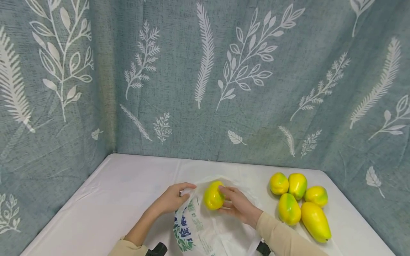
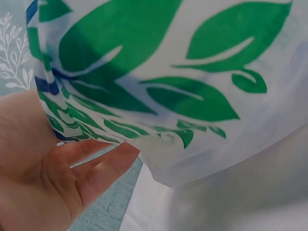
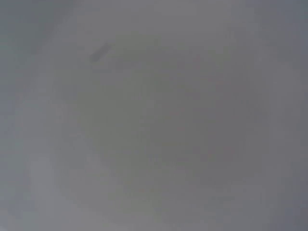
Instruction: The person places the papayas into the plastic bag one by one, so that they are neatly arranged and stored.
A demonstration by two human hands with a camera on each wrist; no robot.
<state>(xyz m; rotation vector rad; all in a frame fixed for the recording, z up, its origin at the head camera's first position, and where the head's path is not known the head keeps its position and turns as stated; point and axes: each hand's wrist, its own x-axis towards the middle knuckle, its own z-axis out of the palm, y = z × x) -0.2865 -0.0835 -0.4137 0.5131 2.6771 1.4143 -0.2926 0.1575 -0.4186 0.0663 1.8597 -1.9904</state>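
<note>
As the left hand [image 1: 171,199] pinches a white plastic bag [image 1: 224,234] by its rim, a yellow fruit [image 1: 213,195] at its mouth, lower centre, is gripped by the right hand [image 1: 238,206].
Blue characters [image 1: 184,227], too creased to read, adjoin green print [image 1: 196,217]; five more fruits [image 1: 292,208] lie lower right on the worktop [image 1: 141,177].

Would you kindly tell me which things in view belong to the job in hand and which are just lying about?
In hand:
- yellow-green fruit, held by the right hand
- plastic bag, with the left hand at its edge

Lying about or background:
- five other fruits, untouched, though possibly related
- white table
- leaf-print curtain
</note>
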